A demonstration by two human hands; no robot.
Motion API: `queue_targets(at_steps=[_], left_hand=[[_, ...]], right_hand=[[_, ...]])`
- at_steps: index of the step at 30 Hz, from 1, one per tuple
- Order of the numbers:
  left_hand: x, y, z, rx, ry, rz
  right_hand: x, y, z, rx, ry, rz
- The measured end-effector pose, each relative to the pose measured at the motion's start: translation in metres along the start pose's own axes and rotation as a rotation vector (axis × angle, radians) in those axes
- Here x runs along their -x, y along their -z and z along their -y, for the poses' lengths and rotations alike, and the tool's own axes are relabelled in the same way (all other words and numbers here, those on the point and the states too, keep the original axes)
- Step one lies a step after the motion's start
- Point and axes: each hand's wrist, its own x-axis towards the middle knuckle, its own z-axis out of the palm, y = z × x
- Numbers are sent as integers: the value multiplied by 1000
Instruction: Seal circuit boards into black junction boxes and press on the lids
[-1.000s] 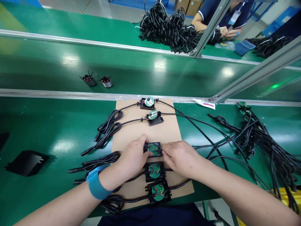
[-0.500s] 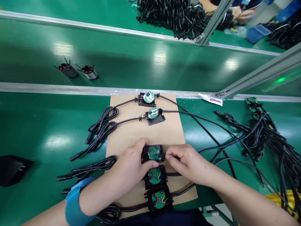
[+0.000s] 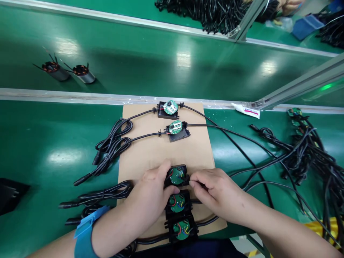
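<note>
A black plastic housing [image 3: 183, 168] with a round green circuit board [image 3: 177, 176] inside lies on a cardboard sheet [image 3: 150, 154]. My left hand [image 3: 153, 186] grips its left side between thumb and forefinger. At its right edge, my right hand [image 3: 211, 186] pinches the black cable; the hand itself covers most of the cable there. Nearer to me, a second housing [image 3: 177, 203] and a third housing [image 3: 181, 228] sit in a column, each with a board and coloured wires. Farther up, two more housings [image 3: 179, 135] have their boards resting tilted on top.
Coiled black cables [image 3: 113, 143] lie to the left, and a tangled cable bundle [image 3: 309, 154] to the right. A white tube [image 3: 245, 110] rests by the metal rail [image 3: 102, 97]. Two wound motor stators [image 3: 84, 74] stand beyond it. Another person's hand [image 3: 291, 6] shows at top right.
The camera view has shifted slightly. Both hands keep their places at the same housing, with the right fingers still pinched at its right edge.
</note>
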Motion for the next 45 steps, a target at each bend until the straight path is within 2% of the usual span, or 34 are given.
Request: queue_targets(at_steps=[5, 13, 20, 28, 32, 38, 42, 45], left_hand=[[-1, 1, -5, -6, 19, 20], [-2, -1, 1, 17, -47, 13], [-1, 5, 2, 119, -17, 79], [-3, 5, -4, -20, -43, -28], [-5, 2, -4, -120, -33, -83], [-7, 2, -12, -178, 22, -70], [-6, 1, -13, -198, 23, -83], [-7, 0, -12, -180, 16, -86]], right_hand=[[-2, 1, 4, 63, -6, 9], [-2, 7, 20, 178, 47, -43], [8, -15, 4, 299, 116, -89], [18, -33, 4, 403, 71, -155], [18, -30, 5, 397, 43, -129], [6, -17, -11, 355, 79, -101], [2, -18, -23, 315, 97, -81], [3, -18, -23, 353, 115, -79]])
